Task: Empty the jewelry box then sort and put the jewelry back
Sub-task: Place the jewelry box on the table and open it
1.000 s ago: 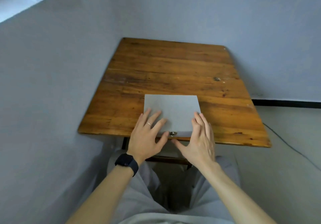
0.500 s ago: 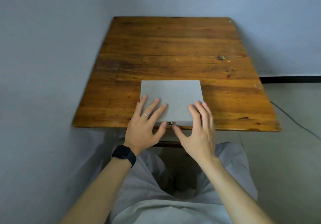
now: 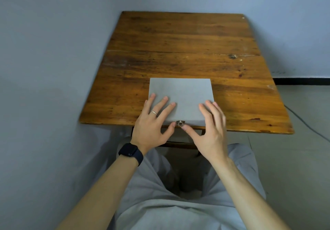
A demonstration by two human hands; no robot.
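Thumbs have closed onto the small metal clasp [image 3: 180, 122], left hand [image 3: 151, 122] and right hand [image 3: 211, 128] spread flat, gripping nothing, on the closed flat grey square jewelry box [image 3: 184, 92] at the near edge of the brown wooden table [image 3: 178, 42], clasp midway between both thumbs, facing near.

free: table [image 3: 178, 42] wood open behind the box [image 3: 181, 88] and on both its sides | obstacle: closed box at near edge, left hand [image 3: 151, 122] and right hand [image 3: 211, 128] resting on its lid | wall [image 3: 44, 69] close along table's left edge
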